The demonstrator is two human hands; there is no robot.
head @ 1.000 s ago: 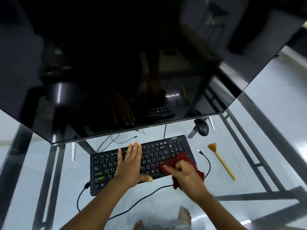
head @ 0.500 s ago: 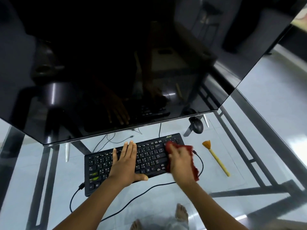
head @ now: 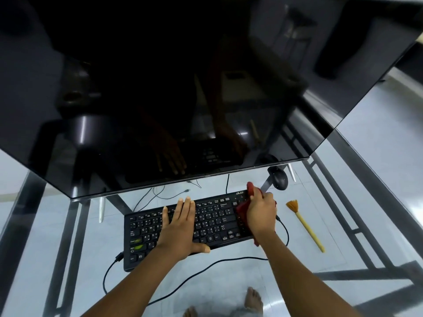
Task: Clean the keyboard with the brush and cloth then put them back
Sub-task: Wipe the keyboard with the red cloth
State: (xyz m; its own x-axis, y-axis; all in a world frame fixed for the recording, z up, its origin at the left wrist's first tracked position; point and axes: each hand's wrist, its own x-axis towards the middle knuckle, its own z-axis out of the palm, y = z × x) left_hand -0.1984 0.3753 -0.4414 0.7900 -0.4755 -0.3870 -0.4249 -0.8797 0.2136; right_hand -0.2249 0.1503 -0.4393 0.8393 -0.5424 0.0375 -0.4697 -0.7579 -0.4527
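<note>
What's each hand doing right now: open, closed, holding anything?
Left hand: open, flat on the black keyboard, holding nothing.
Right hand: closed on the red cloth, at the keyboard's right end.

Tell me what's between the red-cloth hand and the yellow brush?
Head view: between right hand and brush, just a black cable loop on the bare glass table.

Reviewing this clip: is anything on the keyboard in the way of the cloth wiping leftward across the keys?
Yes. The left hand lies flat on the keyboard, left of centre, between the cloth, gripped by the right hand at the right end, and the far-left keys. Nothing else sits on the keys.
</note>
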